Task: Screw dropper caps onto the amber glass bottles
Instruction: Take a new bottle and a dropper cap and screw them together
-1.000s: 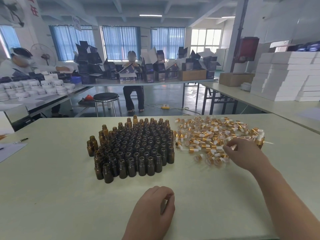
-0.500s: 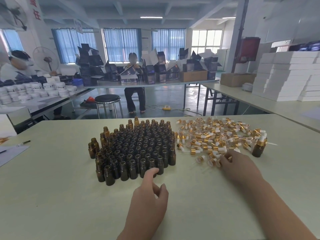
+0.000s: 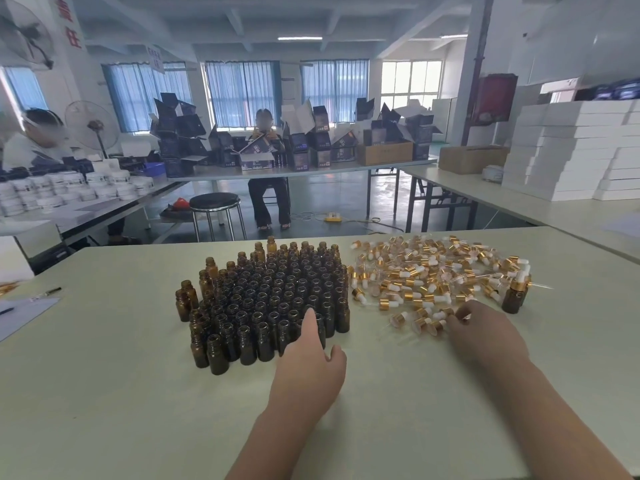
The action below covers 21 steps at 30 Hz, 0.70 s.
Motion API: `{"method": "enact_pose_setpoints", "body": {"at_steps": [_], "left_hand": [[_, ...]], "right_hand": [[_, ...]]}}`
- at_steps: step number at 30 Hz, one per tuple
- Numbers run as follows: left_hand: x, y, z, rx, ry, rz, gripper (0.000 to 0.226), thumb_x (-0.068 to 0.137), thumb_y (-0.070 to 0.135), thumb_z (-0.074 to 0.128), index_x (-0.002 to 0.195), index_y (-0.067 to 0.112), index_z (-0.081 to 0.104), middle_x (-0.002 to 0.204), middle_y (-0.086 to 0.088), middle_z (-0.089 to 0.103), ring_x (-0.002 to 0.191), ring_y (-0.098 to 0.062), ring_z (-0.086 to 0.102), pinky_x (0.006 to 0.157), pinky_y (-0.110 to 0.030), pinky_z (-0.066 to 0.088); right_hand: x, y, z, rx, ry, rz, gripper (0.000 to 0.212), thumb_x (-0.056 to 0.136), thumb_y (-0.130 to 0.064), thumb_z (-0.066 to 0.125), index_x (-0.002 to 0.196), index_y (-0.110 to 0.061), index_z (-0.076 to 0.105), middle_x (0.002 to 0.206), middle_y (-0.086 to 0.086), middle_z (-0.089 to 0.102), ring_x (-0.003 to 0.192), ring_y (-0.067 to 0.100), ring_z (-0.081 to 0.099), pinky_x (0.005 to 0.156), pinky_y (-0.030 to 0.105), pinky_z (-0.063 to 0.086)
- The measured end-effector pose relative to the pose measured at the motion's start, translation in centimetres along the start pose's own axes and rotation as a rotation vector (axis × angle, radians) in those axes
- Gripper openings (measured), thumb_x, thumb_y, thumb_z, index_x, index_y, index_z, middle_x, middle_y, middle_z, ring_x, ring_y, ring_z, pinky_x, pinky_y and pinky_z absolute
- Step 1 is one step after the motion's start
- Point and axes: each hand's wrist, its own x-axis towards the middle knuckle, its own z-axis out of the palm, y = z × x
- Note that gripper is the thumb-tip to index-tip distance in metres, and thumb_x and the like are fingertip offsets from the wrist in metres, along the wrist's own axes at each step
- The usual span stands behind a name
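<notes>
Amber bottles (image 3: pixel 270 299) stand behind left hand (image 3: pixel 308 365), fingers (image 3: pixel 309 322) outstretched; right hand (image 3: pixel 485 337) hides whether its fingers grasp caps (image 3: pixel 433 271).

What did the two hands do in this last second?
The left hand went forward to the front row of open amber bottles. The right hand drew back, uncovering a capped bottle, and is now at the near edge of the dropper caps. Bottles and caps stayed put.
</notes>
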Motion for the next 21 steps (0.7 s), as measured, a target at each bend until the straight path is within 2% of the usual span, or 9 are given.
{"method": "enact_pose_setpoints", "body": {"at_steps": [3,5,8,10,13,16,18,21], "left_hand": [[0.3,-0.1,0.3,0.052,-0.001,-0.001,0.071,0.093,0.031,0.048,0.151,0.028,0.007,0.075,0.001,0.061,0.072,-0.013,0.062,0.073,-0.034,0.057],[0.3,-0.2,0.4,0.062,0.019,0.018,0.066,0.092,0.03,0.048,0.149,0.028,0.015,0.074,0.004,0.06,0.07,-0.013,0.061,0.068,-0.031,0.056],[0.1,-0.4,0.5,0.032,0.108,0.071,0.041,0.092,0.028,0.051,0.13,0.032,0.039,0.062,0.008,0.055,0.057,-0.005,0.055,0.052,-0.022,0.046],[0.1,-0.4,0.5,0.013,0.154,0.082,0.03,0.091,0.029,0.054,0.119,0.032,0.046,0.056,0.01,0.052,0.052,-0.002,0.052,0.048,-0.017,0.04],[0.2,-0.3,0.7,-0.022,0.167,0.065,0.027,0.089,0.033,0.057,0.113,0.033,0.046,0.057,0.01,0.053,0.056,-0.001,0.054,0.05,-0.018,0.039],[0.2,-0.1,0.8,-0.011,0.152,0.054,0.021,0.087,0.037,0.058,0.093,0.038,0.038,0.06,0.011,0.055,0.057,0.0,0.054,0.05,-0.016,0.038],[0.2,-0.2,1.1,-0.003,0.149,0.062,0.019,0.087,0.037,0.058,0.079,0.031,0.041,0.057,0.01,0.053,0.054,-0.003,0.051,0.05,-0.018,0.039],[0.3,-0.6,1.5,-0.004,0.168,0.08,0.024,0.087,0.033,0.058,0.07,0.02,0.048,0.052,0.008,0.045,0.048,-0.006,0.044,0.045,-0.017,0.034]], "right_hand": [[0.0,0.0,-0.1,-0.002,0.006,0.028,0.014,0.093,-0.039,0.051,0.097,-0.026,0.05,0.085,-0.002,0.055,0.074,0.016,0.05,0.05,0.023,0.032],[0.1,0.1,-0.1,-0.011,0.001,0.049,0.017,0.093,-0.04,0.051,0.097,-0.024,0.051,0.082,-0.003,0.054,0.074,0.015,0.051,0.054,0.025,0.036],[0.2,0.2,-0.1,-0.036,-0.02,0.071,0.021,0.092,-0.042,0.051,0.098,-0.022,0.052,0.079,-0.004,0.054,0.074,0.014,0.052,0.055,0.026,0.037],[0.2,0.2,-0.2,-0.049,-0.038,0.071,0.021,0.092,-0.042,0.051,0.098,-0.022,0.054,0.077,-0.005,0.053,0.073,0.013,0.051,0.053,0.026,0.037],[0.1,0.1,-0.2,-0.017,-0.019,0.07,0.021,0.092,-0.043,0.051,0.095,-0.022,0.055,0.077,-0.006,0.055,0.071,0.012,0.053,0.053,0.025,0.038],[0.0,0.0,-0.5,0.121,0.041,0.054,0.022,0.092,-0.043,0.051,0.092,-0.021,0.056,0.073,-0.005,0.057,0.063,0.013,0.057,0.049,0.023,0.037],[-0.2,-0.1,-0.7,0.203,0.092,0.014,0.025,0.092,-0.044,0.052,0.092,-0.02,0.057,0.071,-0.005,0.058,0.06,0.013,0.057,0.047,0.022,0.036],[-0.6,-0.5,-0.7,0.331,0.153,-0.08,0.018,0.091,-0.039,0.055,0.091,-0.021,0.058,0.069,-0.006,0.059,0.059,0.014,0.057,0.048,0.023,0.037]]}}
